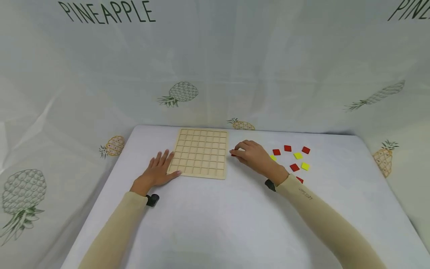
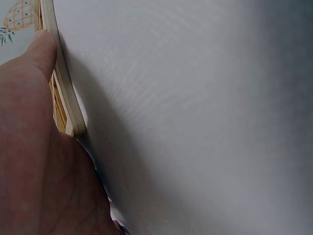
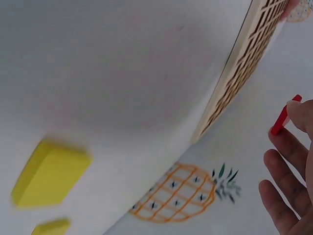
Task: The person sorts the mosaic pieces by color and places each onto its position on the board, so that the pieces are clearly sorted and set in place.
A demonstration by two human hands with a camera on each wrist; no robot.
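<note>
A pale wooden grid board [image 1: 201, 153] lies flat on the white table, its square cells bare. My left hand [image 1: 158, 170] rests at the board's left edge with fingers spread and the thumb on its near left corner. In the left wrist view the thumb [image 2: 41, 54] presses along the board's side [image 2: 68, 93]. Just right of the board, my right hand [image 1: 253, 157] pinches a red square tile [image 3: 286, 116] between thumb and index finger. The other fingers are loosely bent below it. The tile shows edge-on in the right wrist view.
Several loose red tiles [image 1: 294, 167] and yellow tiles [image 1: 305, 166] lie scattered on the table [image 1: 215, 220] right of the board, some partly behind the right wrist. A white pineapple-print cloth [image 1: 215, 74] hangs behind the table's far edge.
</note>
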